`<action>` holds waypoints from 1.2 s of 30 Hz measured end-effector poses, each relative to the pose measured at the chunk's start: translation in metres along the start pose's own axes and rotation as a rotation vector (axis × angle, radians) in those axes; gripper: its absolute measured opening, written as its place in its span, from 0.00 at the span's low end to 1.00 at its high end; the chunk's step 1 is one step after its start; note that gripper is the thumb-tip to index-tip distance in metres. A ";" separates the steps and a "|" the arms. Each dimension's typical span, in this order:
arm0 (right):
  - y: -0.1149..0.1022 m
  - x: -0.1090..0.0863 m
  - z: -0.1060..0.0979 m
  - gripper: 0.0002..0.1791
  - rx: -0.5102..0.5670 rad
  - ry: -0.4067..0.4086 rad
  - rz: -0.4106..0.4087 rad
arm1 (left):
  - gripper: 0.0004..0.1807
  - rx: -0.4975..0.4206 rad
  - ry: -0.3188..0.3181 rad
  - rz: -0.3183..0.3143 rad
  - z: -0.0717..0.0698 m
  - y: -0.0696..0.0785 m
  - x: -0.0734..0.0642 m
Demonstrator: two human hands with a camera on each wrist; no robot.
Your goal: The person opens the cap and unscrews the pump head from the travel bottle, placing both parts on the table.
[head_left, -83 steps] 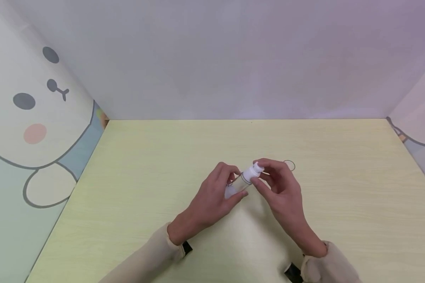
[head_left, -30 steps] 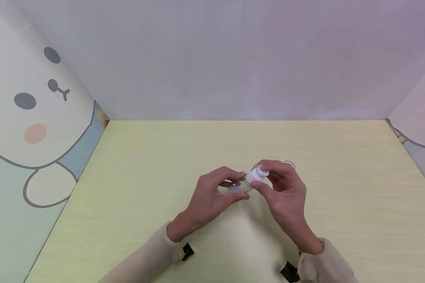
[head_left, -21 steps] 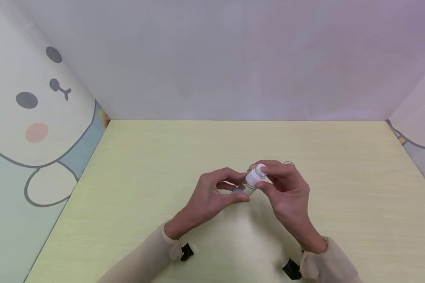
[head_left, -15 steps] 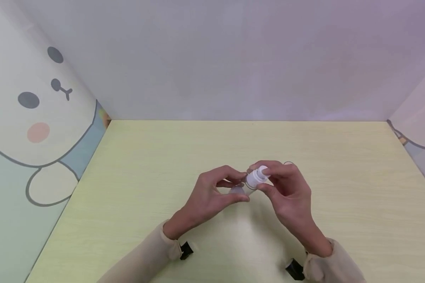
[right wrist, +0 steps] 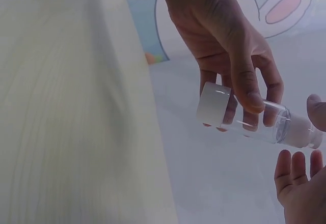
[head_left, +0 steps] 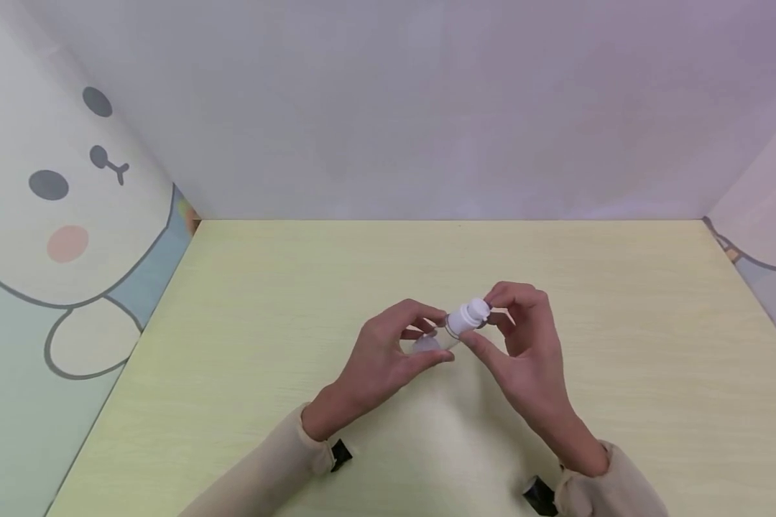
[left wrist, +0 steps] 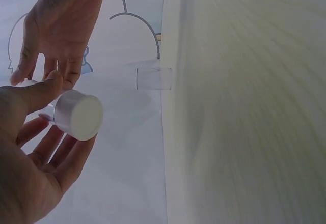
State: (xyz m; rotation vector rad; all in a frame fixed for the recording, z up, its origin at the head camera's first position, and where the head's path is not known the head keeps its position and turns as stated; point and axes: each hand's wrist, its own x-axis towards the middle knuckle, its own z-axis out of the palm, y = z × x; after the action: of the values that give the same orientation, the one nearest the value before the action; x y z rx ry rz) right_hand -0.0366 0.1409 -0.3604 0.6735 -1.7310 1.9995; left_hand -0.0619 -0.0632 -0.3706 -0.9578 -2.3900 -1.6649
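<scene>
A small clear pump bottle (head_left: 460,322) with a white pump top and white base is held tilted above the table, its top towards the right. My left hand (head_left: 381,355) grips the clear body between thumb and fingers; the right wrist view shows the white base (right wrist: 211,104) beyond them. Around the pump end, my right hand (head_left: 530,352) has its thumb on one side and fingers on the other. In the right wrist view, gaps show between these fingers (right wrist: 298,168) and the pump. A clear cylindrical cap (left wrist: 154,79) stands on the table, hidden in the head view.
The pale wood-grain table (head_left: 284,287) meets a plain wall (head_left: 388,108) at its back edge. A side panel (head_left: 13,359) with a cartoon animal borders the left. Small black devices (head_left: 341,455) sit at both sleeve cuffs.
My right hand's fingers have come away from the pump top and spread to its right. The left hand keeps its grip on the pump bottle, which has shifted slightly. The cap's outline is now covered.
</scene>
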 end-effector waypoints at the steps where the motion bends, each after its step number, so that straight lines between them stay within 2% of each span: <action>1: 0.000 0.000 0.001 0.29 -0.009 0.010 0.011 | 0.25 0.004 0.000 -0.004 0.000 0.000 0.000; 5: -0.001 0.000 0.005 0.27 -0.057 0.044 0.072 | 0.25 0.017 0.000 0.000 0.001 0.000 0.000; 10: -0.003 -0.001 0.009 0.27 -0.140 0.077 0.204 | 0.25 0.048 0.007 0.038 0.003 -0.001 0.000; 13: -0.004 -0.001 0.011 0.27 -0.170 0.083 0.249 | 0.25 0.076 0.009 0.055 0.003 -0.002 0.000; 17: -0.002 -0.002 0.009 0.27 -0.162 0.066 0.237 | 0.26 0.085 0.008 0.064 0.002 -0.002 0.000; 30: -0.001 -0.002 0.002 0.28 -0.088 -0.030 0.141 | 0.26 0.055 -0.056 0.051 -0.001 -0.004 0.000; 36: 0.001 -0.002 0.000 0.27 -0.032 -0.076 0.059 | 0.26 0.021 -0.078 0.035 -0.003 -0.004 0.000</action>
State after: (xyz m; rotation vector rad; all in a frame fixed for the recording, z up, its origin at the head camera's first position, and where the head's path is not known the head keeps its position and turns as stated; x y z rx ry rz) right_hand -0.0355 0.1413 -0.3625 0.7040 -1.8437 2.0046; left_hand -0.0648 -0.0667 -0.3727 -1.0739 -2.4193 -1.6172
